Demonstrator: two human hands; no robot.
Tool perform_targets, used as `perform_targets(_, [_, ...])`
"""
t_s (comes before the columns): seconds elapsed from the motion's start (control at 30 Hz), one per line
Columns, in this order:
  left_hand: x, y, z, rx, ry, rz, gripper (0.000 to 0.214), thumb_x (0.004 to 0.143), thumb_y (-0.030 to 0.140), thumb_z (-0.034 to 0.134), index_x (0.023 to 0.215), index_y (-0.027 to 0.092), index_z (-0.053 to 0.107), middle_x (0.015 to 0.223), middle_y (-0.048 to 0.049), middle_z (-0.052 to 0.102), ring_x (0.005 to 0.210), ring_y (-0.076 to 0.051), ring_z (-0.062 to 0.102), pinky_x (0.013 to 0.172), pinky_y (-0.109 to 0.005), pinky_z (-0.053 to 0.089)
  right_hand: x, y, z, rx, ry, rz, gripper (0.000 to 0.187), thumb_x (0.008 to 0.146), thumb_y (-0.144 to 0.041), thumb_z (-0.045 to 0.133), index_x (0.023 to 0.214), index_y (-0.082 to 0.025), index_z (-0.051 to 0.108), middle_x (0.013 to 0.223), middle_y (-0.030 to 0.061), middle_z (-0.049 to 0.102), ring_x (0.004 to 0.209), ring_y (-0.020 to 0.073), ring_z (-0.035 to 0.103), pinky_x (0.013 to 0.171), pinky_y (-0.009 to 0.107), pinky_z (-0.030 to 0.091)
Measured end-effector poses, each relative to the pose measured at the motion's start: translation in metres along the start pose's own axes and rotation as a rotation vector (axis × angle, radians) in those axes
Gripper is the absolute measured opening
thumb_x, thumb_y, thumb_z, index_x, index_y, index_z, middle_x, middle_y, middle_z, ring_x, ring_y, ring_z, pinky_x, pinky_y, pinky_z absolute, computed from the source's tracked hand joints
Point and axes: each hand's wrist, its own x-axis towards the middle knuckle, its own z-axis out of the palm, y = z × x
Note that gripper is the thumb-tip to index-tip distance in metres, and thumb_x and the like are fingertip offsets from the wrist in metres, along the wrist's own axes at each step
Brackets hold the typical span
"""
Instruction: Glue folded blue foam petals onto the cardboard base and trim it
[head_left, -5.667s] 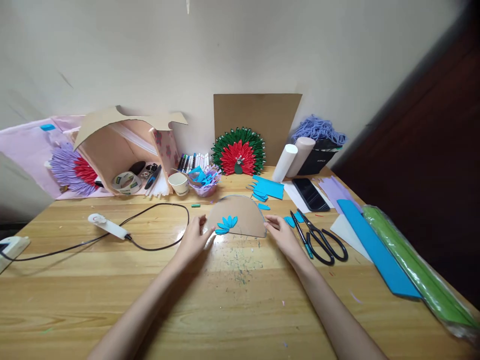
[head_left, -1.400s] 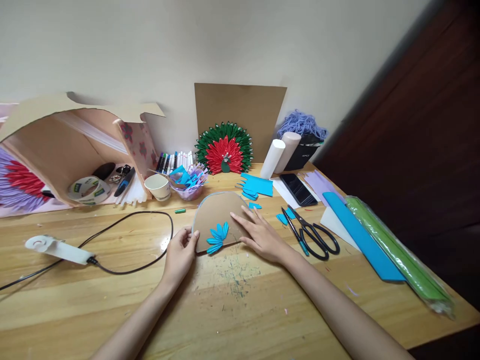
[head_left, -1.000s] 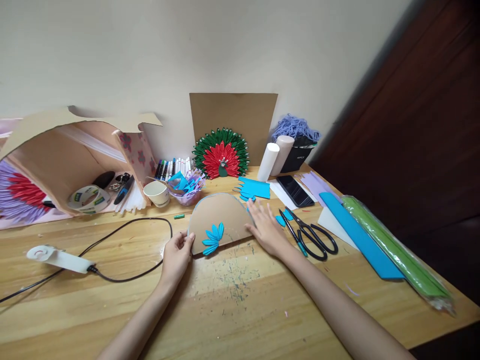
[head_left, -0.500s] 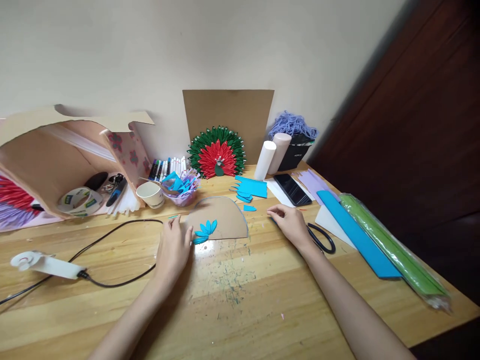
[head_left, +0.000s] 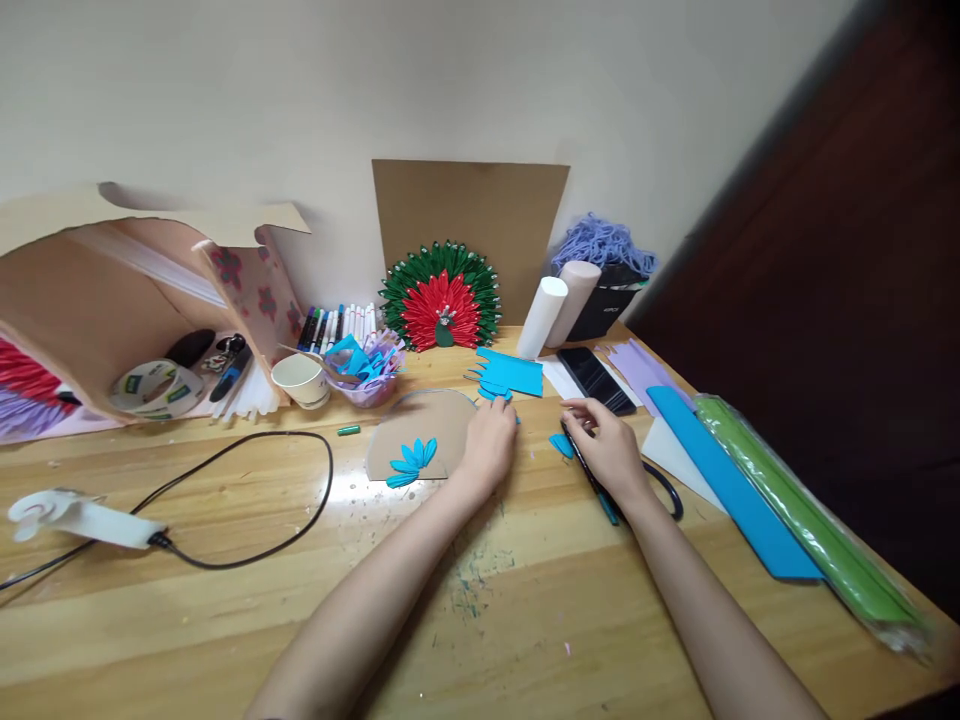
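Observation:
A brown cardboard half-circle (head_left: 420, 435) lies flat on the wooden table (head_left: 480, 600), with a fan of blue paper petals (head_left: 409, 462) stuck on its lower edge. My left hand (head_left: 491, 440) rests on its right end, fingers curled down onto a small blue paper piece (head_left: 511, 415). My right hand (head_left: 607, 445) lies over black scissors (head_left: 667, 490) and a teal-tipped pen (head_left: 600, 495), its fingers bent around the blades. Another small blue paper scrap (head_left: 559, 445) sits just left of that hand.
At the back stand a red-and-green paper peacock (head_left: 442, 300), a cardboard sheet (head_left: 469, 210), markers (head_left: 337, 325), a paper cup (head_left: 300, 378) and a bowl of petals (head_left: 367, 365). A phone (head_left: 596, 378), blue sheets (head_left: 514, 372) and green roll (head_left: 810, 520) lie right. A glue gun (head_left: 75, 515) and cable (head_left: 247, 500) lie left.
My left hand crossed from the half-circle's left corner to its right end, onto the blue piece. My right hand shifted slightly over the scissors. The view moved a little.

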Motion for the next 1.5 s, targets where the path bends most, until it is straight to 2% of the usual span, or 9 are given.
perform_targets(0.23, [-0.005,-0.003,0.001,-0.135,0.041,-0.017,0.010,0.082,0.014,0.050,0.077,0.014,0.058,0.084,-0.0112,0.061,0.084,-0.023,0.056,0.074,-0.034,0.042,-0.005,-0.011,0.008,0.221,0.010,0.035,0.027,0.082,-0.036,0.049,0.100,-0.018,0.056,0.084,0.0069,0.065,0.082,0.0191,0.061,0.075,0.034,0.048])
perform_targets(0.4, [-0.017,0.000,-0.005,-0.998,0.119,-0.300,0.012,0.078,0.025,0.058,0.081,0.014,0.060,0.079,-0.0085,0.066,0.071,-0.017,0.061,0.066,-0.029,0.047,-0.012,-0.026,0.023,0.592,-0.259,0.254,0.034,0.075,-0.045,0.058,0.093,-0.016,0.058,0.085,0.0069,0.066,0.077,0.0180,0.063,0.070,0.033,0.052])
perform_targets(0.47, [-0.023,-0.001,-0.006,-1.215,0.159,-0.388,0.019,0.072,0.028,0.065,0.083,0.014,0.061,0.080,-0.0076,0.067,0.073,-0.017,0.063,0.070,-0.029,0.048,-0.016,-0.034,0.028,0.691,-0.374,0.314,0.036,0.070,-0.045,0.064,0.091,-0.016,0.058,0.081,0.0054,0.065,0.074,0.0170,0.063,0.071,0.033,0.053])
perform_targets(0.57, [-0.031,-0.003,-0.007,-1.382,0.194,-0.442,0.032,0.065,0.033,0.071,0.088,0.014,0.061,0.082,-0.0072,0.068,0.079,-0.018,0.064,0.074,-0.029,0.049,-0.022,-0.041,0.035,0.774,-0.390,0.356,0.036,0.064,-0.040,0.071,0.087,-0.016,0.059,0.081,0.0042,0.065,0.075,0.0160,0.064,0.072,0.032,0.054])
perform_targets(0.7, [-0.034,-0.004,-0.005,-1.447,0.177,-0.441,0.035,0.067,0.037,0.070,0.092,0.015,0.059,0.089,-0.0085,0.068,0.087,-0.019,0.064,0.076,-0.029,0.049,-0.025,-0.041,0.039,0.848,-0.335,0.397,0.037,0.061,-0.036,0.074,0.086,-0.017,0.055,0.081,0.0032,0.065,0.073,0.0149,0.064,0.070,0.032,0.056])
perform_targets(1.0, [-0.032,0.003,-0.002,-1.630,0.097,-0.501,0.042,0.069,0.038,0.069,0.101,0.014,0.055,0.097,-0.0110,0.068,0.093,-0.021,0.064,0.085,-0.034,0.047,-0.025,-0.039,0.039,0.740,-0.281,0.296,0.035,0.062,-0.026,0.073,0.088,-0.017,0.051,0.080,0.0020,0.063,0.072,0.0128,0.062,0.069,0.027,0.053])
perform_targets(1.17, [-0.031,0.005,-0.004,-1.583,0.077,-0.488,0.042,0.068,0.036,0.070,0.102,0.014,0.057,0.103,-0.0115,0.066,0.100,-0.022,0.061,0.087,-0.033,0.046,-0.024,-0.039,0.034,0.739,-0.289,0.361,0.036,0.060,-0.027,0.072,0.086,-0.018,0.049,0.061,-0.0049,0.057,0.058,0.0121,0.059,0.062,0.028,0.051])
perform_targets(1.33, [-0.031,0.002,-0.008,-1.547,0.052,-0.558,0.048,0.061,0.028,0.076,0.103,0.012,0.060,0.092,-0.0082,0.068,0.086,-0.018,0.064,0.081,-0.029,0.049,-0.018,-0.041,0.021,0.662,-0.326,0.325,0.032,0.061,-0.028,0.072,0.085,-0.017,0.053,0.068,-0.0006,0.061,0.064,0.0140,0.062,0.065,0.028,0.050])
perform_targets(1.5, [-0.031,0.004,-0.011,-1.489,0.061,-0.572,0.043,0.061,0.029,0.075,0.098,0.011,0.059,0.074,-0.0030,0.067,0.068,-0.013,0.065,0.072,-0.026,0.051,-0.013,-0.037,0.011,0.539,-0.213,0.192,0.020,0.068,-0.031,0.067,0.079,-0.016,0.058,0.079,0.0036,0.063,0.077,0.0152,0.061,0.070,0.027,0.049])
